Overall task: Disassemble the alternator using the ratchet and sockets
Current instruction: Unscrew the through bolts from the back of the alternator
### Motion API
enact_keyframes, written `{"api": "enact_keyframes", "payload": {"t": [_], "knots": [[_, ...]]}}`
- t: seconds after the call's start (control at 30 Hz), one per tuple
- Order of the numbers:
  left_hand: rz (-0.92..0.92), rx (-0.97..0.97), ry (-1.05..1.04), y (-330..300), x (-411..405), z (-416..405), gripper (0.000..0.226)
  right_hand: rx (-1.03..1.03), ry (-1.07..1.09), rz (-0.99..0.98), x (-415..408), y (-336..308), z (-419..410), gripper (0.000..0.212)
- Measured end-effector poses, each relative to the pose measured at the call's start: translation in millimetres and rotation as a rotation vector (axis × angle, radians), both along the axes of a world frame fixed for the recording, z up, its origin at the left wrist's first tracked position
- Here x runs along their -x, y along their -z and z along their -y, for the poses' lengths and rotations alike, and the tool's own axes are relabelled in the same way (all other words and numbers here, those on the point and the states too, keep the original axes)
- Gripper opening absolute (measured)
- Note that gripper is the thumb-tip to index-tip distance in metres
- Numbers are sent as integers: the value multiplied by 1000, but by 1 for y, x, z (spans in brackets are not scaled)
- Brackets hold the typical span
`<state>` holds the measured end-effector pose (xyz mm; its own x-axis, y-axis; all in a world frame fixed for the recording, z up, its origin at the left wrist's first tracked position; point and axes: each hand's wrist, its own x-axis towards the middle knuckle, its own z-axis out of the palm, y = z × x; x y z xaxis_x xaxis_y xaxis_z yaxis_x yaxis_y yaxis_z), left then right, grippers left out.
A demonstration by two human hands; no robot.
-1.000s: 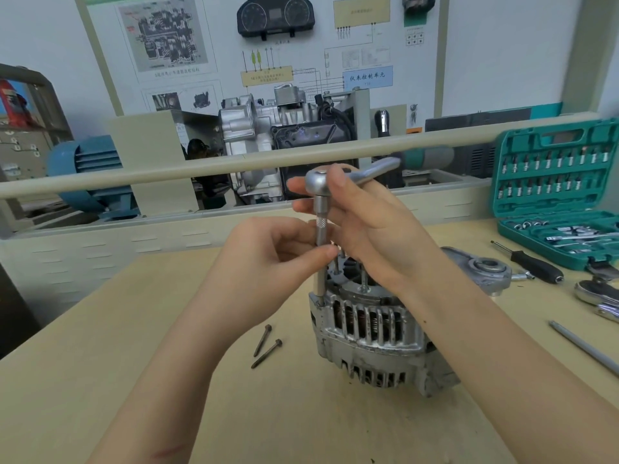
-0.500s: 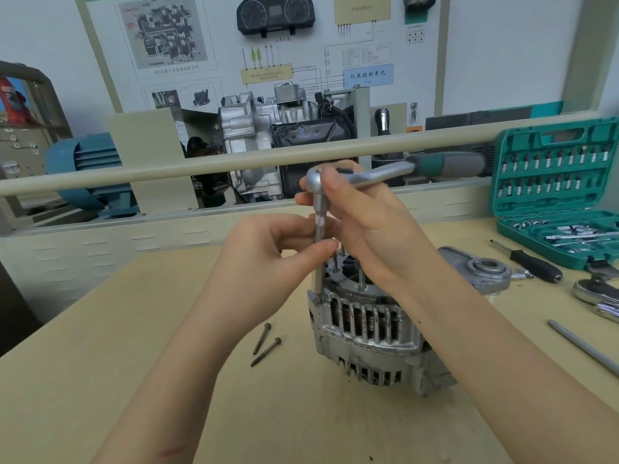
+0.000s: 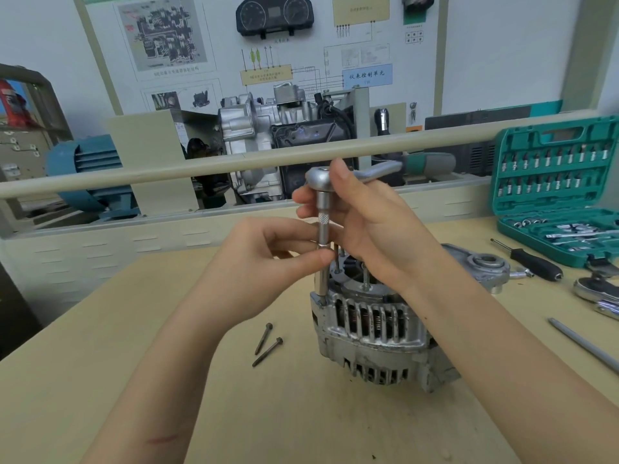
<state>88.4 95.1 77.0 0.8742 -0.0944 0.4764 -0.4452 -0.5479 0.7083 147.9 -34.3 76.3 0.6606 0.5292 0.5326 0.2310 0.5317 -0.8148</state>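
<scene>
Left of the ribbed silver cast-metal alternator [image 3: 375, 333], which stands on the pale wooden bench [image 3: 100, 346], two loose dark long bolts [image 3: 267, 343] lie side by side, so the step in hand looks like backing out another through-bolt. The left hand [image 3: 258, 272], just above and left of the alternator, pinches the slim steel extension bar [image 3: 323, 249] between thumb and curled fingertips, steadying it. That bar stands nearly upright, its long axis vertical, its lower end pointing down into the alternator's near-left rim; whether a socket sits on the bolt head there is too small to tell. Directly above the alternator the right hand [image 3: 365, 222] curls round the head of the chrome ratchet with green-grey grip [image 3: 385, 170], whose handle points right and away. The next move likely calls for swinging that handle while keeping the bar plumb. Right of the alternator lie its detached silver end bracket [image 3: 482, 266], a black-handled screwdriver [image 3: 532, 262] and the open teal socket case [image 3: 556, 182].
</scene>
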Motion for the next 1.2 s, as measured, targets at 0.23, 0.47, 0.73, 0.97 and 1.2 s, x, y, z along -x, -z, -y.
{"api": "enact_keyframes", "payload": {"t": [0.23, 0.47, 0.73, 0.97, 1.2], "knots": [[176, -35, -119, 7, -5, 6, 15, -14, 46, 33, 1, -1, 1, 17], [-163, -296, -4, 6, -7, -10, 18, 28, 40, 21, 1, -2, 2, 22], [-209, -381, -73, 15, -12, -7, 13, 13, 35, -6, 1, -3, 1, 20], [-125, -426, -88, 16, -11, -7, 20, -9, 43, -34, 2, -4, 2, 22], [53, -272, -111, 11, -8, -11, 16, -206, -50, -50, 4, -14, 12, 28]]}}
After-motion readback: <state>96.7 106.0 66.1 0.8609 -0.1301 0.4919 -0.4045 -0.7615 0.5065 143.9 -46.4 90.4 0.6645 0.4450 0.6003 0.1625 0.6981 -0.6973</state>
